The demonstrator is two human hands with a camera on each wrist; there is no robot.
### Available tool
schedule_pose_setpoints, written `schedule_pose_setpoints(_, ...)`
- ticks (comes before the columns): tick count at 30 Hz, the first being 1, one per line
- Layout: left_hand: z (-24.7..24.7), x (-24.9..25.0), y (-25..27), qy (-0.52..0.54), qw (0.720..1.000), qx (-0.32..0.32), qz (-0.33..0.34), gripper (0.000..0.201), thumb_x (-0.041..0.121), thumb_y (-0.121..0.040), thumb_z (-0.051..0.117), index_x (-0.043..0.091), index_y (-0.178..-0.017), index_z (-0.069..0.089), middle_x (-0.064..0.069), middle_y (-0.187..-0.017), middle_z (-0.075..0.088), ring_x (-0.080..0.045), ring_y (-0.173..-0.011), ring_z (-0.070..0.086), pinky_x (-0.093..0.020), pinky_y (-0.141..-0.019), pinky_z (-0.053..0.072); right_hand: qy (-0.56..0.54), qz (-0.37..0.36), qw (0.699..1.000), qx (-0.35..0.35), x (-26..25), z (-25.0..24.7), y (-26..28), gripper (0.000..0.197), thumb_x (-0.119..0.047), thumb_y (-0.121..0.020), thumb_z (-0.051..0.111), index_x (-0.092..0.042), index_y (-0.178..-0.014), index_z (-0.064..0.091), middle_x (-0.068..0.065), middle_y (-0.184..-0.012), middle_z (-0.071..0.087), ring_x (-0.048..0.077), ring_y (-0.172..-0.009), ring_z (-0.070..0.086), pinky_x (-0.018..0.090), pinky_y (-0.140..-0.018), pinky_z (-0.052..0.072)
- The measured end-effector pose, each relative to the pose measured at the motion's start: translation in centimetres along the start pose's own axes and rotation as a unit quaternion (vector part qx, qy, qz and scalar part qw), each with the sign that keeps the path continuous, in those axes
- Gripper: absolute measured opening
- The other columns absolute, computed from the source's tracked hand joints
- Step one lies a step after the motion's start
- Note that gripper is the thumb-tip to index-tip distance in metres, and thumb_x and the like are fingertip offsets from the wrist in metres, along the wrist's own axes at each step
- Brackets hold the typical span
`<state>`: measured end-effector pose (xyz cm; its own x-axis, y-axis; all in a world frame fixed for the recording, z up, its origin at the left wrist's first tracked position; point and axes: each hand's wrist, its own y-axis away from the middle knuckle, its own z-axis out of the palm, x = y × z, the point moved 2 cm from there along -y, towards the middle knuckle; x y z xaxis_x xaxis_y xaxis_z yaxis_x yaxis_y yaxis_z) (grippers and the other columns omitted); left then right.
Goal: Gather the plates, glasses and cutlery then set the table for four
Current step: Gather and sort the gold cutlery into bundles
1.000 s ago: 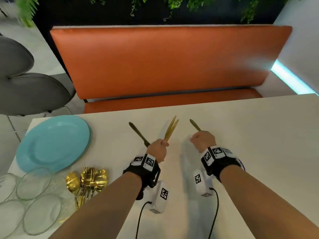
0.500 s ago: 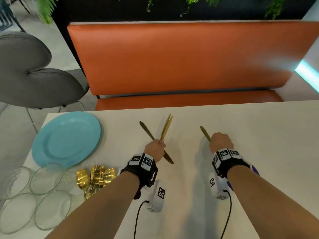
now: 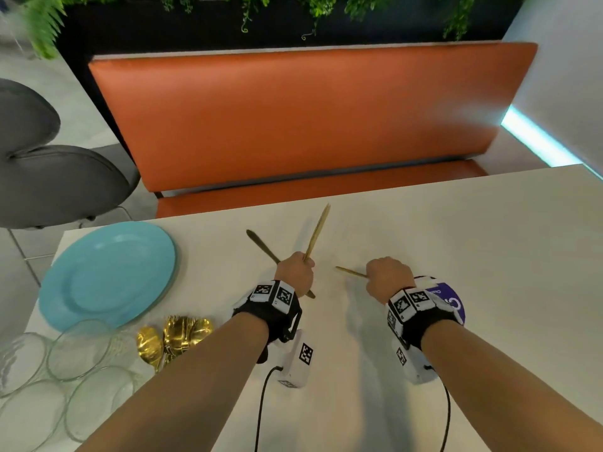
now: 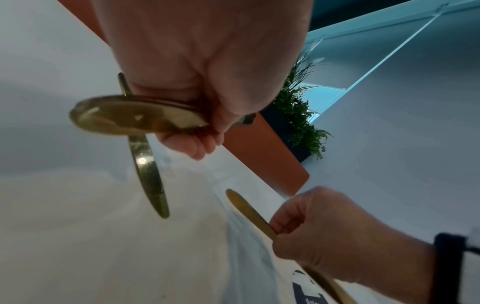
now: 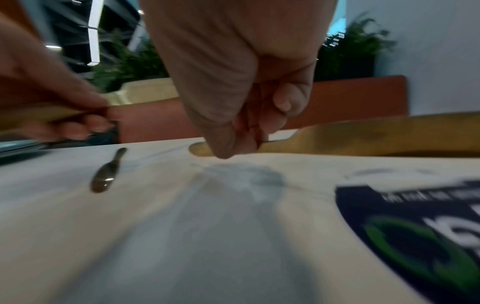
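Gripping gold cutlery in both fists above the white table.
My left hand curls round two gold knives; a third knife lies under it. My right hand pinches one knife, tip pointing left, low over the table.
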<state>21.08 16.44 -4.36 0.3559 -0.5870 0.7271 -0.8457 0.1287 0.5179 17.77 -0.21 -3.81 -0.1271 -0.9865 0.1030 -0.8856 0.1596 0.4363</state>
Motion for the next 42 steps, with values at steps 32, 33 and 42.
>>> schedule_pose_setpoints(32, -7.9, -5.1, -1.2, -0.008, 0.992, 0.096, -0.076, 0.047, 0.03, -0.103, 0.024, -0.001, -0.13, 0.047, -0.021, -0.129, 0.055, -0.036, -0.12, 0.052, -0.04, -0.101, 0.043, -0.124, -0.113, 0.983, 0.077, -12.3, -2.9, -2.5, 0.03, -0.018, -0.096, 0.043, -0.012, -0.118, 0.063, 0.006, -0.122, 0.058, 0.024, -0.111, 0.056, 0.032, -0.089, 0.047)
schedule_pose_setpoints(33, -8.2, -5.4, -1.4, -0.001, 0.992, 0.096, -0.078, 0.045, 0.028, -0.102, 0.026, -0.001, -0.129, 0.047, -0.021, -0.128, 0.055, -0.036, -0.119, 0.053, -0.041, -0.101, 0.044, -0.122, -0.101, 0.986, 0.056, -12.8, -2.7, -3.0, 0.031, -0.018, -0.096, 0.043, -0.011, -0.12, 0.061, 0.007, -0.124, 0.057, 0.025, -0.113, 0.055, 0.032, -0.091, 0.046)
schedule_pose_setpoints(42, -9.4, -7.2, -3.0, 0.104, 0.987, 0.068, -0.106, 0.034, 0.016, -0.098, 0.032, 0.0, -0.121, 0.051, -0.027, -0.124, 0.057, -0.043, -0.117, 0.053, -0.046, -0.099, 0.044, -0.135, -0.045, 0.99, 0.006, -16.8, -2.5, -5.4, 0.028, -0.01, -0.096, 0.039, -0.004, -0.116, 0.059, 0.011, -0.12, 0.057, 0.027, -0.11, 0.059, 0.032, -0.087, 0.047)
